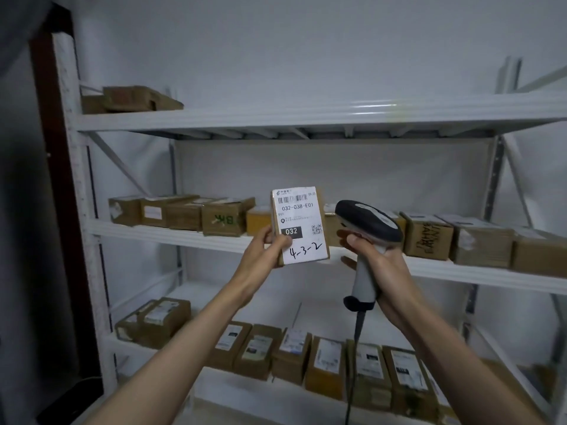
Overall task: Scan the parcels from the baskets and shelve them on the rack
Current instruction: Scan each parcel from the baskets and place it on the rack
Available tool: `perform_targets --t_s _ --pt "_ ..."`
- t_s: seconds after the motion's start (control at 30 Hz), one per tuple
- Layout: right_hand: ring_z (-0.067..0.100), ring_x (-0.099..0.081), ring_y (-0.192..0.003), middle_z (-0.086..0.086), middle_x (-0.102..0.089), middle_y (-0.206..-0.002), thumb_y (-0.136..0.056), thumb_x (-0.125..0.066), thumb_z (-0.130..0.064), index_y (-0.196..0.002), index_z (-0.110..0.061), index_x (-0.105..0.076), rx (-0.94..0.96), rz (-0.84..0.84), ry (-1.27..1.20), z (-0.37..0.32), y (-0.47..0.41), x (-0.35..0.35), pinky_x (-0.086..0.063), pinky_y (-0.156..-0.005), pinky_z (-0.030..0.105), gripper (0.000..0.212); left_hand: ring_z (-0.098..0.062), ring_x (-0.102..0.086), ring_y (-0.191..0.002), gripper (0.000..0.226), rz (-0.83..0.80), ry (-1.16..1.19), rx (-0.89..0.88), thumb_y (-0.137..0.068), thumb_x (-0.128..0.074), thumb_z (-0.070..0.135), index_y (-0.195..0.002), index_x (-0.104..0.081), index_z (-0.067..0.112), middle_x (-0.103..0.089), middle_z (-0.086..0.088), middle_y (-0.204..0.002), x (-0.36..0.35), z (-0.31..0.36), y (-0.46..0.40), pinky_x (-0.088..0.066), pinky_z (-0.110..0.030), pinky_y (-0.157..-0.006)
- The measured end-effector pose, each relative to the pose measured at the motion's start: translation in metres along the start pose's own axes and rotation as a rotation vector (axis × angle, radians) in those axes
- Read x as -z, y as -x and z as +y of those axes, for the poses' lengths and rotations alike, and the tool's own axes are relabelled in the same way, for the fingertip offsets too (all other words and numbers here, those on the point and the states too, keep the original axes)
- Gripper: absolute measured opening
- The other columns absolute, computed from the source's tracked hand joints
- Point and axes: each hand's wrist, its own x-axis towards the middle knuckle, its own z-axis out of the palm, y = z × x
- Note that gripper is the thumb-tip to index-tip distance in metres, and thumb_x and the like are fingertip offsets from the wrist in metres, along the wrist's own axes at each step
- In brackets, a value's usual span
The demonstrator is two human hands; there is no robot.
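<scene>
Head view — left hand (pixel 266 250) pinching small cardboard parcel (pixel 300 226) at its lower left edge, before rack (pixel 306 116); right hand (pixel 380 265) gripping scanner (pixel 368 223). Probably light, stiff — holding by edges, keeping label clear.

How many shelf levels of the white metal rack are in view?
3: the top shelf holding boxes at its left end, the middle shelf behind the held parcel, and the bottom shelf. Any lower level would be out of frame.
</scene>
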Motion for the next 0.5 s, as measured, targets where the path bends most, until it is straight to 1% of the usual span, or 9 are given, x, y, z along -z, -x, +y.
perform_targets --t_s 0.07,0.13,0.17,0.23,0.3,0.33,0.4,0.47,0.5 --pt "0.019 -0.070 -0.115 0.002 -0.074 -0.121 -0.092 -0.073 -0.017 -0.132 -0.021 -0.061 -0.008 -0.016 -0.099 0.000 -0.004 -0.014 -0.058 -0.094 0.043 0.041 -0.004 -0.071 -0.097 0.045 0.010 0.017 0.015 -0.090 -0.061 0.039 -0.133 -0.054 0.025 -0.072 0.005 -0.119 0.005 0.003 0.005 -0.059 -0.027 -0.079" --pt "0.024 -0.071 -0.114 0.007 -0.075 -0.119 -0.096 -0.068 -0.014 -0.125 -0.018 -0.066 0.004 -0.068 -0.164 0.001 -0.006 -0.028 -0.059 -0.093 0.041 0.029 -0.007 -0.070 -0.101 0.041 0.035 0.024 0.028 -0.098 -0.059 0.040 -0.134 -0.045 0.027 -0.073 0.004 -0.117 0.011 0.004 0.009 -0.059 -0.026 -0.079" --pt "0.025 -0.071 -0.114 0.009 -0.075 -0.119 -0.097 -0.066 -0.013 -0.125 -0.016 -0.066 0.011 -0.088 -0.184 0.002 -0.006 -0.034 -0.060 -0.091 0.039 0.028 -0.009 -0.070 -0.103 0.039 0.057 0.033 0.038 -0.100 -0.057 0.042 -0.133 -0.041 0.028 -0.074 0.005 -0.114 0.015 0.004 0.011 -0.059 -0.024 -0.077" --pt "0.026 -0.070 -0.116 0.010 -0.075 -0.120 -0.098 -0.065 -0.013 -0.128 -0.015 -0.064 0.015 -0.116 -0.197 0.003 -0.006 -0.045 -0.059 -0.092 0.040 0.030 -0.010 -0.070 -0.103 0.030 0.100 0.047 0.048 -0.101 -0.053 0.046 -0.122 -0.039 0.029 -0.077 0.011 -0.103 0.022 0.004 0.014 -0.058 -0.022 -0.077" --pt "0.026 -0.069 -0.118 0.010 -0.074 -0.121 -0.098 -0.064 -0.013 -0.127 -0.015 -0.065 0.012 -0.139 -0.190 0.003 -0.006 -0.055 -0.057 -0.096 0.042 0.029 -0.011 -0.068 -0.104 0.025 0.133 0.029 0.044 -0.102 -0.049 0.049 -0.115 -0.040 0.030 -0.076 0.017 -0.099 0.029 0.005 0.016 -0.055 -0.024 -0.082" --pt "0.026 -0.069 -0.118 0.010 -0.074 -0.121 -0.098 -0.064 -0.012 -0.126 -0.015 -0.065 0.008 -0.148 -0.191 0.003 -0.007 -0.060 -0.056 -0.098 0.043 0.028 -0.011 -0.067 -0.106 0.024 0.150 0.027 0.041 -0.102 -0.048 0.051 -0.114 -0.042 0.031 -0.075 0.016 -0.100 0.031 0.006 0.016 -0.054 -0.025 -0.085" --pt "0.027 -0.068 -0.119 0.012 -0.074 -0.122 -0.098 -0.063 -0.010 -0.125 -0.013 -0.065 0.001 -0.156 -0.212 0.002 -0.009 -0.071 -0.054 -0.101 0.045 0.027 -0.011 -0.065 -0.111 0.036 0.172 0.047 0.032 -0.094 -0.053 0.063 -0.115 -0.045 0.033 -0.070 0.011 -0.113 0.036 0.010 0.017 -0.053 -0.030 -0.093" --pt "0.028 -0.067 -0.120 0.013 -0.073 -0.123 -0.098 -0.064 -0.010 -0.127 -0.011 -0.064 0.000 -0.170 -0.230 -0.001 -0.012 -0.081 -0.051 -0.106 0.051 0.029 -0.011 -0.060 -0.116 0.068 0.186 0.023 0.012 -0.072 -0.062 0.079 -0.119 -0.045 0.034 -0.061 0.006 -0.128 0.041 0.016 0.017 -0.051 -0.033 -0.097" --pt "0.028 -0.067 -0.120 0.014 -0.073 -0.123 -0.097 -0.064 -0.011 -0.128 -0.009 -0.064 -0.002 -0.177 -0.235 -0.002 -0.014 -0.086 -0.048 -0.108 0.053 0.031 -0.010 -0.057 -0.119 0.081 0.199 -0.023 0.000 -0.062 -0.066 0.083 -0.123 -0.042 0.035 -0.056 0.007 -0.133 0.042 0.019 0.017 -0.050 -0.029 -0.095"
